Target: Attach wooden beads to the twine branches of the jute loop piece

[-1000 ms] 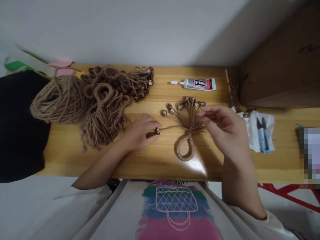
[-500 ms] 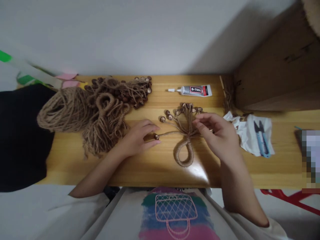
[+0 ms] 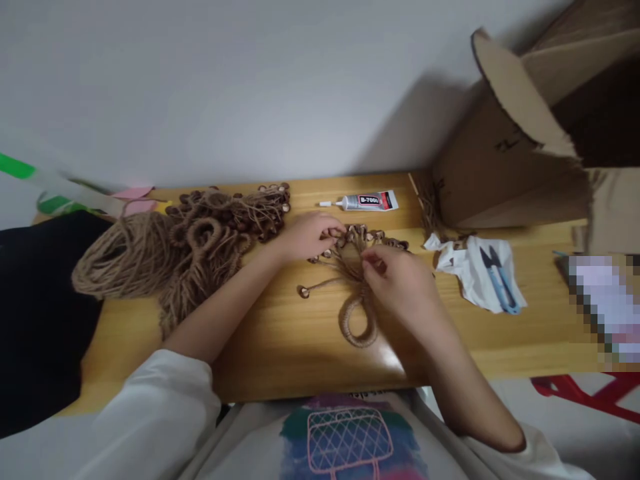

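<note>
A jute twine tassel lies on the wooden table, with a wrapped loop at its near end. Its strands fan out away from me, each tipped with a brown nut-shell-like bead. At the far left of the fan, my left hand curls its fingers round one of the beads, partly hidden by the fingertips. My right hand pinches the twine strands with thumb and forefinger just above the loop's knot. That hand covers some strands on the right side.
Left of the hands sit a twine hank and a pile of beaded tassels. A glue tube lies behind. To the right are blue thread snips on white tissue, a cardboard box and a phone.
My left hand has moved from the lower left strand's bead, which now lies free, up and right to the far beads. My right hand has shifted to the strands' base. The camera view has tilted.
</note>
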The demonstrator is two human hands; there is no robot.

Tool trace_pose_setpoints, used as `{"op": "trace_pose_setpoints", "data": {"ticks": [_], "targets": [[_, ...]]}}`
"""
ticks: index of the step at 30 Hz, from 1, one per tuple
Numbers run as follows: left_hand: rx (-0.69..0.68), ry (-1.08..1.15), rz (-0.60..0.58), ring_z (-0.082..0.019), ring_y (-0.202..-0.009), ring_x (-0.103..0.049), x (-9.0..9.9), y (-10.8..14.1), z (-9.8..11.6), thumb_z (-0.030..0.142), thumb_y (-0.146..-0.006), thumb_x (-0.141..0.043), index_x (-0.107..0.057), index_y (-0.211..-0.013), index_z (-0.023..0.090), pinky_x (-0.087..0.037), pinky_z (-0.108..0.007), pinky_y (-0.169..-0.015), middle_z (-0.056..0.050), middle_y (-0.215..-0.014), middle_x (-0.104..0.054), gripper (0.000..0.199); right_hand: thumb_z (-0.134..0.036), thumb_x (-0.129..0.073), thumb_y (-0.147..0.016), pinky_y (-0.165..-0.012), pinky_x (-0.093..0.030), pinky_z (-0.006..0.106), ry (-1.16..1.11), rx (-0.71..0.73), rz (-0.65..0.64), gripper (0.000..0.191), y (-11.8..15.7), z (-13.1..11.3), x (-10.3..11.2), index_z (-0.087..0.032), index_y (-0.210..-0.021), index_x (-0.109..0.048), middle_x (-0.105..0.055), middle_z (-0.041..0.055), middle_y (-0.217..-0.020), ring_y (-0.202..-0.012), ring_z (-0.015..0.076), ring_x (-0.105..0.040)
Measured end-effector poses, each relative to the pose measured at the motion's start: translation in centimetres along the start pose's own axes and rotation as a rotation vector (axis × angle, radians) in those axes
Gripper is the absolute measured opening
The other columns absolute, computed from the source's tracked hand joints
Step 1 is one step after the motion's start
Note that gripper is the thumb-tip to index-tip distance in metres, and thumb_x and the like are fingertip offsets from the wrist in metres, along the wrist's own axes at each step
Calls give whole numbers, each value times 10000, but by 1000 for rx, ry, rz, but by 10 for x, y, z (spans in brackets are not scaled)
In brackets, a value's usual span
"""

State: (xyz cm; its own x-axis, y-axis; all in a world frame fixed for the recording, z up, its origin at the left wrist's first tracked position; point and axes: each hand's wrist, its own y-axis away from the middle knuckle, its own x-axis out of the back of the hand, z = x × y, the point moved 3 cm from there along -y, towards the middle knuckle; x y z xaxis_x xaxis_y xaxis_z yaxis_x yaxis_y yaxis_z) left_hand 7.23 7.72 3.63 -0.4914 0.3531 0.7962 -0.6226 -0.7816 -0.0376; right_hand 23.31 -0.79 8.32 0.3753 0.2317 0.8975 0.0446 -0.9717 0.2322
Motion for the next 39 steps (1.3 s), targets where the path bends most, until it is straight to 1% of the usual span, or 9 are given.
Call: {"op": "trace_pose_setpoints", "data": {"ticks": [3, 7, 12, 16, 20, 24, 28, 33, 39], "targets": [[6, 20, -44, -161, -832, -673, 0, -1, -1, 58, -761, -569, -724, -994, 176, -537, -282, -799, -37, -926, -738, 304, -193, -511, -883, -735, -445, 325, 50, 34, -29, 213, 5, -5, -4, -181, -977, -702, -725, 81, -968, -895, 253, -665], [15, 38, -55, -183, -884, -677, 3, 6, 1, 101, -773, -583, -736, -970, 164, -533, -307, -849, -58, -955, -742, 257, -188, -501, -892, -827, -465, 359, 42, 85, -25, 220, 19, -10, -9, -155, -983, -698, -700, 97, -1023, -979, 278, -636], [21, 151, -41, -164, -816, -681, 3, 15, -2, 151, -789, -591, -731, -967, 165, -537, -268, -772, -49, -906, -746, 228, -182, -491, -881, -861, -481, 397, -9, 164, -7, 237, 39, -14, -11, -132, -982, -700, -695, 112, -1022, -979, 290, -633], [-4, 186, -5, -163, -777, -670, 4, 21, -4, 203, -797, -596, -730, -934, 160, -534, -272, -742, -48, -847, -733, 196, -176, -488, -874, -829, -490, 398, -11, 181, -13, 231, 42, -14, -9, -129, -950, -701, -701, 119, -985, -931, 282, -643], [-38, 210, -8, -167, -795, -664, 4, 23, -7, 195, -774, -606, -723, -920, 173, -536, -281, -748, -45, -851, -723, 188, -169, -484, -880, -771, -480, 369, 26, 177, 17, 222, 33, -15, -2, -141, -924, -700, -704, 121, -939, -878, 264, -641], [-77, 244, -22, -166, -803, -657, 5, 23, -12, 183, -766, -605, -713, -904, 160, -531, -290, -772, -56, -853, -714, 177, -140, -487, -871, -760, -466, 361, 33, 155, 83, 215, 16, -22, 2, -153, -909, -698, -709, 132, -946, -915, 275, -630], [-123, 272, 33, -170, -805, -641, 3, 24, -18, 165, -749, -590, -698, -878, 163, -522, -306, -789, -53, -835, -702, 169, -171, -522, -868, -796, -467, 370, -28, 144, 61, 213, -4, -29, -14, -139, -1003, -685, -707, 141, -1001, -964, 280, -627], [-148, 219, 96, -176, -803, -618, -3, 26, -19, 125, -724, -528, -687, -887, 158, -494, -324, -784, -45, -821, -692, 230, -142, -553, -837, -828, -459, 371, -120, 124, 71, 335, -20, -28, -37, -138, -1165, -620, -722, 116, -1005, -999, 280, -621], [-115, 191, 93, -183, -833, -609, -6, 26, -21, 128, -743, -497, -689, -982, 166, -471, -339, -824, -34, -832, -694, 309, -89, -523, -813, -834, -460, 359, -225, 140, 152, 381, -22, -21, -41, -151, -1181, -600, -725, 75, -926, -928, 256, -635]]}}
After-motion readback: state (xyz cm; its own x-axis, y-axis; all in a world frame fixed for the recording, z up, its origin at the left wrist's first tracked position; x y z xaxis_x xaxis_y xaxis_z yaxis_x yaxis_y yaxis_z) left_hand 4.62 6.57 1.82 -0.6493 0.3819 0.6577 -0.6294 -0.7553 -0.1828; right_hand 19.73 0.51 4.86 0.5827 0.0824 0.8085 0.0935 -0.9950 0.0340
